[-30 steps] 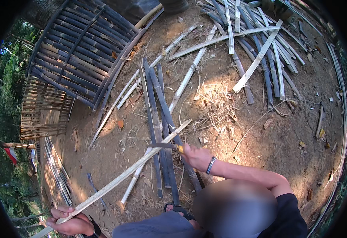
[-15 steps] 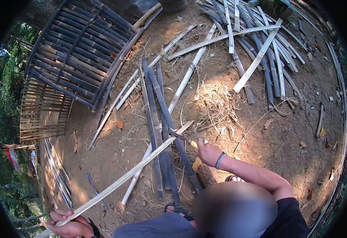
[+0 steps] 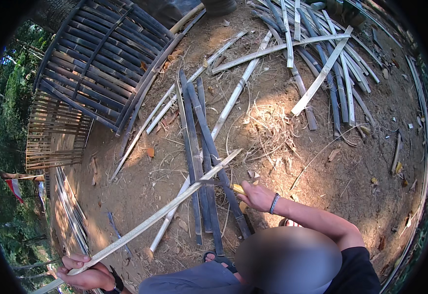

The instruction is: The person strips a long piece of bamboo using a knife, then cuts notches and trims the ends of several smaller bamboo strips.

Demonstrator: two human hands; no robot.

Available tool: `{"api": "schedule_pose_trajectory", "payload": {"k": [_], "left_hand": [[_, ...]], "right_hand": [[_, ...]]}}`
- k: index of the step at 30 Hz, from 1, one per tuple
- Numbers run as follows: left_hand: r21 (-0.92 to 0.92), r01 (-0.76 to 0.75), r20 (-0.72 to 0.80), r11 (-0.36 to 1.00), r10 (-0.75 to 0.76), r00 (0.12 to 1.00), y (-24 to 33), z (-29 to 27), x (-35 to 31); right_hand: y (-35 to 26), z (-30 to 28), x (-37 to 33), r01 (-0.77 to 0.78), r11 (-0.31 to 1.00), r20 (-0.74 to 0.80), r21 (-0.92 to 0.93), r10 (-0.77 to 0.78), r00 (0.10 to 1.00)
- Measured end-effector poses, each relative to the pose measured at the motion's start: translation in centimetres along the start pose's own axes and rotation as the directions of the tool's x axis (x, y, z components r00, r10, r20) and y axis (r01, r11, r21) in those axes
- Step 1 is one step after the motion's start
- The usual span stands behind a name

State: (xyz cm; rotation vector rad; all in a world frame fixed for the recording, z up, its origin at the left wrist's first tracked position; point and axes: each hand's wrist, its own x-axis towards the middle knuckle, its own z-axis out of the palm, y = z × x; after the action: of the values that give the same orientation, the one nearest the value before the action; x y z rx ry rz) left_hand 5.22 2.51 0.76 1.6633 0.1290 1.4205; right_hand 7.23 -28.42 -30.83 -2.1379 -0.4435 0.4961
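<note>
A long pale bamboo strip (image 3: 153, 217) slants from the lower left up to the middle of the view. My left hand (image 3: 90, 275) is closed round its near end, fingers curled over the top. My right hand (image 3: 259, 196) grips the yellow handle of a knife (image 3: 236, 188). The dark blade lies across the strip, a short way below its far tip; how deep it sits I cannot tell. Beneath the strip, several dark bamboo pieces (image 3: 194, 132) lie lengthwise on the ground, near my sandalled foot (image 3: 219, 259).
Split bamboo pieces (image 3: 329, 73) are heaped at the upper right. Thin curled shavings (image 3: 273, 127) cover the soil ahead of my right hand. A dark bamboo slatted frame (image 3: 99, 63) stands at the upper left, with more strips (image 3: 69, 210) lying below it.
The knife blade has slid back along the strip, toward my left hand and away from the far tip. My right hand has come slightly nearer. My left hand keeps its hold.
</note>
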Motion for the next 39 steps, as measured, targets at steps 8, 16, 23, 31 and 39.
{"api": "schedule_pose_trajectory", "payload": {"k": [8,16,23,31,39], "left_hand": [[-0.040,0.005,0.015,0.999,-0.004,1.000,0.7,-0.2,-0.7],[0.028,0.024,-0.020,0.999,-0.023,1.000,-0.4,-0.4,-0.1],[0.011,0.019,-0.014,1.000,-0.019,1.000,0.0,0.5,-0.5],[-0.017,0.022,-0.009,1.000,-0.023,1.000,1.5,0.9,-1.3],[-0.029,0.033,-0.014,0.999,-0.034,0.999,0.8,0.4,-0.8]], "right_hand": [[-6.3,-0.7,-1.5,0.070,0.992,-0.034,0.101,-0.066,0.997],[-3.5,-1.8,-1.4,0.146,0.968,-0.062,0.205,-0.136,0.989],[-7.9,-1.7,-1.6,0.156,0.969,-0.167,0.193,-0.124,0.978],[-2.2,-0.2,0.6,-0.207,0.978,-0.113,0.006,0.207,0.972],[5.3,0.0,-0.2,-0.367,0.928,-0.205,-0.060,0.348,0.915]]}}
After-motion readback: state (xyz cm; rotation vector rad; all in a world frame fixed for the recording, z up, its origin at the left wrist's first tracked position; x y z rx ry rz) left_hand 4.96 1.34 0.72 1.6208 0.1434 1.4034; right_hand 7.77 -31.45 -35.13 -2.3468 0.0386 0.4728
